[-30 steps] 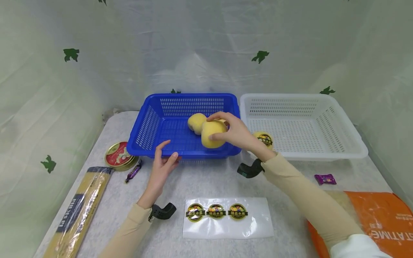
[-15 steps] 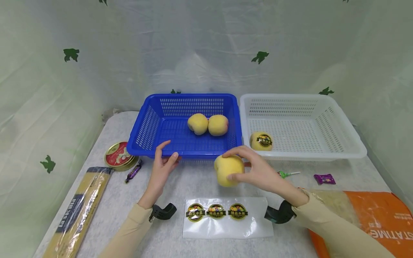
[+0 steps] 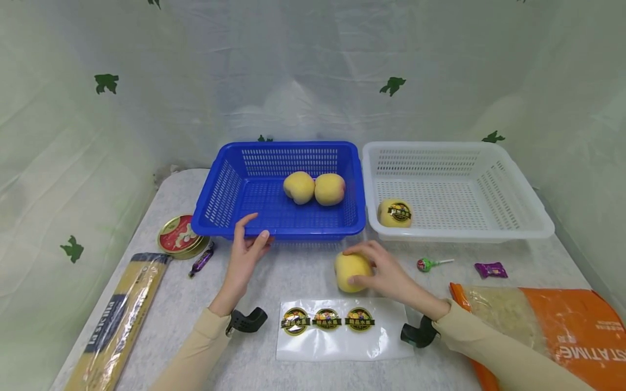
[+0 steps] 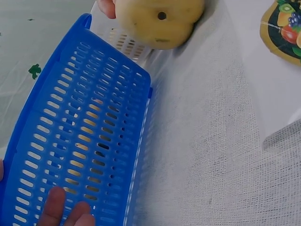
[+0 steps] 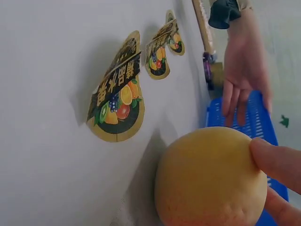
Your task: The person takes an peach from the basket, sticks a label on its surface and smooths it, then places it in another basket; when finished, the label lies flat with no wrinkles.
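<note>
My right hand (image 3: 386, 274) holds a yellow peach (image 3: 349, 273) between thumb and fingers, low over the table just behind a sticker sheet (image 3: 342, 345). That sheet bears three round black-and-gold fruit stickers (image 5: 120, 101). My left hand (image 3: 243, 260) grips the front rim of the blue basket (image 3: 205, 225), with fingertips (image 4: 54, 202) against its outer wall. Inside this basket, two more peaches (image 3: 314, 188) sit side by side. To the right, a white basket (image 3: 530, 214) contains one peach (image 3: 391, 213) with a sticker on it.
Beyond the right hand lie a lollipop (image 3: 425, 265), a purple-wrapped candy (image 3: 491, 270) and an orange bag (image 3: 577, 326). On the left are a round tin (image 3: 180, 234), another purple candy (image 3: 201, 263) and a pasta pack (image 3: 117, 320). Pale sheeting (image 3: 293, 70) hangs behind.
The right hand has carried the peach out of the blue basket, toward me and down to just behind the sticker sheet. The left hand has stayed at the basket's rim.
</note>
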A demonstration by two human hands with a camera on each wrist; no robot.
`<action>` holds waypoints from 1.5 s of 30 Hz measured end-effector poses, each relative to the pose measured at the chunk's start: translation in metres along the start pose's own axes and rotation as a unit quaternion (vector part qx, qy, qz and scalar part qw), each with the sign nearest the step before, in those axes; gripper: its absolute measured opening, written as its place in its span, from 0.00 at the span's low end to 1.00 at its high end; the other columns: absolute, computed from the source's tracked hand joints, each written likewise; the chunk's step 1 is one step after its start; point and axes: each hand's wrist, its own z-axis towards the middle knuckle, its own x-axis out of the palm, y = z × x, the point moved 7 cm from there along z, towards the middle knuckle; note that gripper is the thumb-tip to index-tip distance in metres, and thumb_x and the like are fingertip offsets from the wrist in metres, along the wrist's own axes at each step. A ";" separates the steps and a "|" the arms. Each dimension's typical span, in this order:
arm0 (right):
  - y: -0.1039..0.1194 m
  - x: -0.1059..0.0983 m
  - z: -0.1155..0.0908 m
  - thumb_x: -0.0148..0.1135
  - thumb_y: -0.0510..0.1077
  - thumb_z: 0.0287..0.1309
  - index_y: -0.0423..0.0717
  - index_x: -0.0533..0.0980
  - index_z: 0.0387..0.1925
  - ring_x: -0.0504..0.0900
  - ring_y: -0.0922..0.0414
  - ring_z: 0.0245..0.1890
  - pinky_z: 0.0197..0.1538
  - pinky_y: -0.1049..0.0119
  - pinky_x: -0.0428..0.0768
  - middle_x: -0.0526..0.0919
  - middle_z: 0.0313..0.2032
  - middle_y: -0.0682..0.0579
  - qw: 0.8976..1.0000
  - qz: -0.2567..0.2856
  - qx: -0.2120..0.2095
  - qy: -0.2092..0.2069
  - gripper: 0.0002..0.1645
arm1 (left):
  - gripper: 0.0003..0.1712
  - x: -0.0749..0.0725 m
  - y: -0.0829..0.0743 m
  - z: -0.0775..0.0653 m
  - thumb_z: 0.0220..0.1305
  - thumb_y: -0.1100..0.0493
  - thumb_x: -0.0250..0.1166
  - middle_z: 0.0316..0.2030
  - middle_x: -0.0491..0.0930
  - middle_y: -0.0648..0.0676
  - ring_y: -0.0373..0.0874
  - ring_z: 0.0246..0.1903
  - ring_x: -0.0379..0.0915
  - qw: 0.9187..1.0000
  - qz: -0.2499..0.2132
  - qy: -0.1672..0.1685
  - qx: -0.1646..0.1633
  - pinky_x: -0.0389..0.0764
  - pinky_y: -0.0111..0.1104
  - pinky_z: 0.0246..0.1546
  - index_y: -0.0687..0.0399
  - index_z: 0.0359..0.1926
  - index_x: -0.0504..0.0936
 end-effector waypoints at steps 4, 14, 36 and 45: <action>0.000 0.001 -0.002 0.72 0.43 0.38 0.52 0.71 0.51 0.68 0.48 0.50 0.50 0.46 0.69 0.68 0.51 0.47 1.000 -0.005 -0.011 0.012 0.33 | 0.33 0.001 -0.001 -0.001 0.64 0.51 0.53 0.47 0.67 0.68 0.61 0.51 0.66 1.000 -0.005 0.013 -0.008 0.69 0.43 0.52 0.40 0.66 0.50; 0.011 -0.023 -0.023 0.67 0.42 0.47 0.49 0.71 0.51 0.68 0.53 0.53 0.52 0.51 0.70 0.70 0.51 0.52 0.998 0.019 -0.056 -0.035 0.26 | 0.28 0.033 -0.025 -0.034 0.65 0.64 0.53 0.47 0.71 0.61 0.59 0.45 0.71 0.981 0.084 0.131 0.114 0.76 0.38 0.43 0.44 0.64 0.59; 0.003 0.031 -0.070 0.64 0.42 0.50 0.54 0.78 0.40 0.68 0.50 0.51 0.49 0.53 0.70 0.71 0.51 0.50 0.982 -0.064 -0.015 0.176 0.13 | 0.22 0.130 0.013 -0.125 0.60 0.42 0.55 0.65 0.52 0.53 0.48 0.61 0.49 0.715 0.469 0.436 0.280 0.61 0.48 0.53 0.28 0.57 0.71; 0.009 0.033 -0.071 0.65 0.39 0.47 0.51 0.80 0.38 0.67 0.59 0.46 0.49 0.58 0.69 0.72 0.43 0.61 0.977 -0.097 -0.043 0.187 0.13 | 0.21 0.132 0.013 -0.123 0.60 0.43 0.56 0.65 0.53 0.53 0.48 0.60 0.50 0.708 0.473 0.433 0.294 0.62 0.46 0.52 0.28 0.56 0.72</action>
